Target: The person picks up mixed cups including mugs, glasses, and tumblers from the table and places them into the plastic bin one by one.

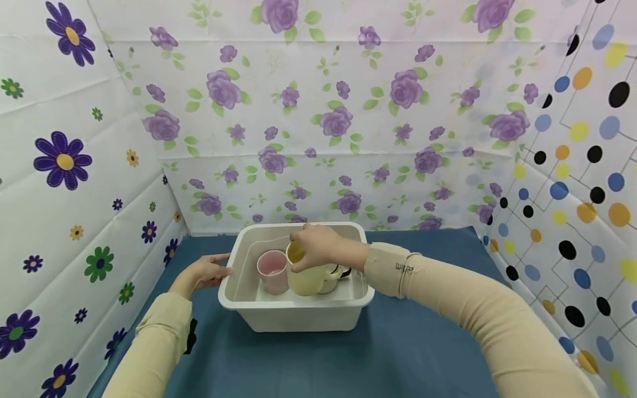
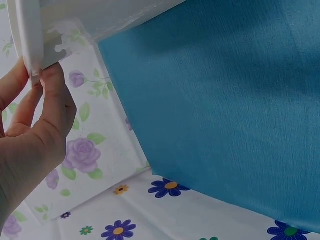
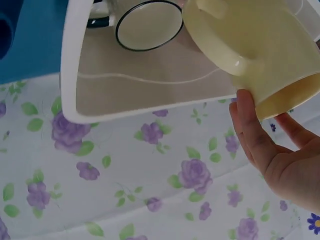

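A white plastic basin (image 1: 298, 318) stands on the blue table surface. My left hand (image 1: 203, 272) pinches its left rim between thumb and fingers, as the left wrist view also shows. With my right hand (image 1: 318, 247) I grip a yellow mug (image 1: 306, 281) by its upper rim, over the inside of the basin. In the right wrist view the yellow mug (image 3: 260, 47) hangs tilted, its handle away from my fingers. Left of it in the basin sits a pink cup (image 1: 273, 279). A white enamel mug (image 3: 150, 25) with a dark rim stands behind the yellow one, mostly hidden in the head view.
Blue cloth (image 1: 318, 365) covers the table around the basin. A wall sheet with purple roses (image 1: 335, 121) rises close behind it. Sheets with daisies (image 1: 62, 161) and coloured dots (image 1: 567, 249) close off the left and right sides.
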Motion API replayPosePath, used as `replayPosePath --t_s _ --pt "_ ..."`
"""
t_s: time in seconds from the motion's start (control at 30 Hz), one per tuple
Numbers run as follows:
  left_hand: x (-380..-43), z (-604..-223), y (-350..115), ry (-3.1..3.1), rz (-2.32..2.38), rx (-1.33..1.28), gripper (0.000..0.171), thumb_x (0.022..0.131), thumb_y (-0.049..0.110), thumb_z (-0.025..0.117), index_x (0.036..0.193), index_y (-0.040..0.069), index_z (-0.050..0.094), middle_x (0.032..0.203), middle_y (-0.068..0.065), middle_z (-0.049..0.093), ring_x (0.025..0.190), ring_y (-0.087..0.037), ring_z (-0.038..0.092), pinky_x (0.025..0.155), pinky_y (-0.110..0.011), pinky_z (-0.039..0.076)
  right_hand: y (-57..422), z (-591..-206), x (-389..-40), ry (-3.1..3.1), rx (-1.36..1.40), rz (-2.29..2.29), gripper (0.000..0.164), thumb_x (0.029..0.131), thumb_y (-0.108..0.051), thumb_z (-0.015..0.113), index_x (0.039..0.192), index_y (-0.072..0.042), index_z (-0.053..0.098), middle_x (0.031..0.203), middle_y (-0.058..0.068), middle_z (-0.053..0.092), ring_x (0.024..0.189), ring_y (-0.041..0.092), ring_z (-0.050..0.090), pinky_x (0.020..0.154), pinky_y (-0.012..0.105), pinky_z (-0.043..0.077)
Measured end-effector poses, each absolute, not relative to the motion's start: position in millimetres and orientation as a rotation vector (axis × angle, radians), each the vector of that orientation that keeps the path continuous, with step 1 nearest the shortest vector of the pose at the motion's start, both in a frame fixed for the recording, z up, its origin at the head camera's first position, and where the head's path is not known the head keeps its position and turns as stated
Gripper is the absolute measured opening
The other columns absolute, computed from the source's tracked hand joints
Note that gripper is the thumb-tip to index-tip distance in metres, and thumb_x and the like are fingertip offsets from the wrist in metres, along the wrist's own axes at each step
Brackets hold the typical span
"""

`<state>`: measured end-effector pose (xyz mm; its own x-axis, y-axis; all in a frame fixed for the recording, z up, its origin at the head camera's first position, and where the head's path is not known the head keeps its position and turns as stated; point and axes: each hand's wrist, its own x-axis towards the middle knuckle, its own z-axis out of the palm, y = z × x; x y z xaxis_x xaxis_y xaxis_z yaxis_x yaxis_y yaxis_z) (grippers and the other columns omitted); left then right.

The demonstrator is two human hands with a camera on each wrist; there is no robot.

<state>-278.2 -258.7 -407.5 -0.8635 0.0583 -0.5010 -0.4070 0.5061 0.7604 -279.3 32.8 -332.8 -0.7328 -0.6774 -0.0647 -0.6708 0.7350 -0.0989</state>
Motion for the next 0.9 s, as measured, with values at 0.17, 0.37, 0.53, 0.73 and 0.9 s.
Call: replayPosePath --t_s 0.17,0.37,0.53,0.73,0.9 --pt "-277 -407 -258 2.278 1.340 -0.274 0.067 0.095 0.009 0.055 0.149 0.000 0.017 0.114 -0.021 0.060 0.077 -0.009 0.064 0.080 -0.033 0.057 26 -343 -281 2.861 -1.048 -0.132 0.060 0.077 -0.047 0.071 0.125 -0.013 0.058 0.109 0.006 0.064 0.091 0.017 0.057 0.066 0.025 0.046" --pt "-274 -406 -262 2.281 1.333 -0.288 0.066 0.095 0.009 0.054 0.149 -0.001 0.017 0.118 -0.024 0.058 0.078 -0.008 0.063 0.081 -0.033 0.057 13 -357 -282 2.880 -1.037 -0.171 0.063 0.077 -0.049 0.071 0.127 -0.014 0.057 0.109 0.004 0.064 0.090 0.016 0.056 0.065 0.025 0.046" --pt "-273 -409 -264 2.279 1.349 -0.274 0.067 0.095 0.009 0.055 0.149 -0.001 0.017 0.124 -0.027 0.054 0.080 -0.009 0.064 0.083 -0.035 0.057 2 -367 -281 2.879 -1.034 -0.185 0.061 0.076 -0.048 0.072 0.126 -0.015 0.058 0.113 0.002 0.064 0.095 0.016 0.056 0.071 0.027 0.049" --pt "-275 -410 -264 2.256 1.374 -0.261 0.069 0.095 0.009 0.055 0.150 0.000 0.014 0.132 -0.028 0.049 0.088 -0.012 0.066 0.088 -0.039 0.055 -9 -374 -278 2.856 -1.025 -0.200 0.059 0.076 -0.046 0.072 0.124 -0.016 0.058 0.115 0.004 0.062 0.101 0.020 0.057 0.071 0.030 0.050" --pt "-278 -410 -263 2.245 1.388 -0.247 0.070 0.095 0.009 0.055 0.150 0.001 0.013 0.135 -0.028 0.047 0.090 -0.011 0.065 0.088 -0.037 0.055 -16 -380 -277 2.876 -0.992 -0.175 0.061 0.075 -0.048 0.072 0.126 -0.017 0.057 0.114 0.003 0.061 0.099 0.021 0.057 0.071 0.030 0.051"
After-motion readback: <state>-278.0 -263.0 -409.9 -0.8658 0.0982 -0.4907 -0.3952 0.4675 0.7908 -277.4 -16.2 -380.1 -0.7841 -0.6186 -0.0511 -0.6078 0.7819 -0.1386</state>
